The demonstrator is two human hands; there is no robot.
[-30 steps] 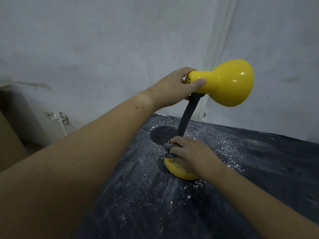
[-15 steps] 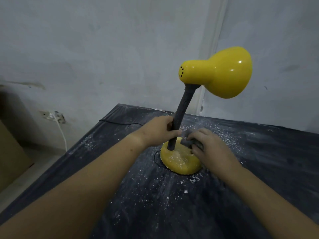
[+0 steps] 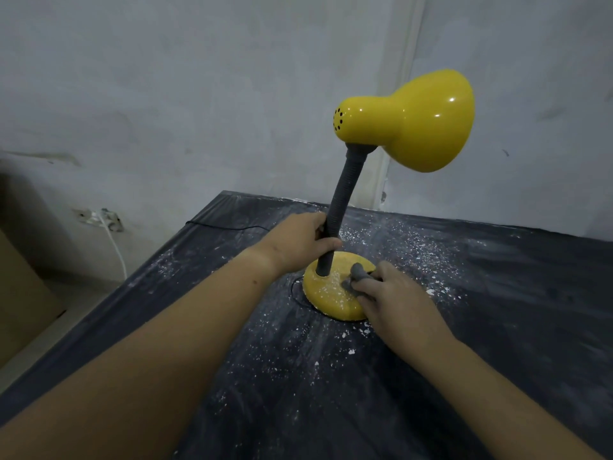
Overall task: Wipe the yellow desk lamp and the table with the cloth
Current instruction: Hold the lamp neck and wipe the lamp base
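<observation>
My right hand (image 3: pixel 394 295): fingers curled over the grey cloth (image 3: pixel 356 277), pressing it onto the lamp base (image 3: pixel 331 295), just right of the neck (image 3: pixel 348 184). My left hand (image 3: pixel 298 240): wrapped round that neck low down, steadying the yellow desk lamp (image 3: pixel 414 121). Base stands on the desk (image 3: pixel 497 293), powder-flecked. By my judgement the unwiped part lies leftward of the cloth and nearer me. White specks (image 3: pixel 438 290) lie on the desk round the base.

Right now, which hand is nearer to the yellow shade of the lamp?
Left. The left hand grips the grey neck below the shade; the right hand is lower, holding the cloth on the yellow base.
</observation>
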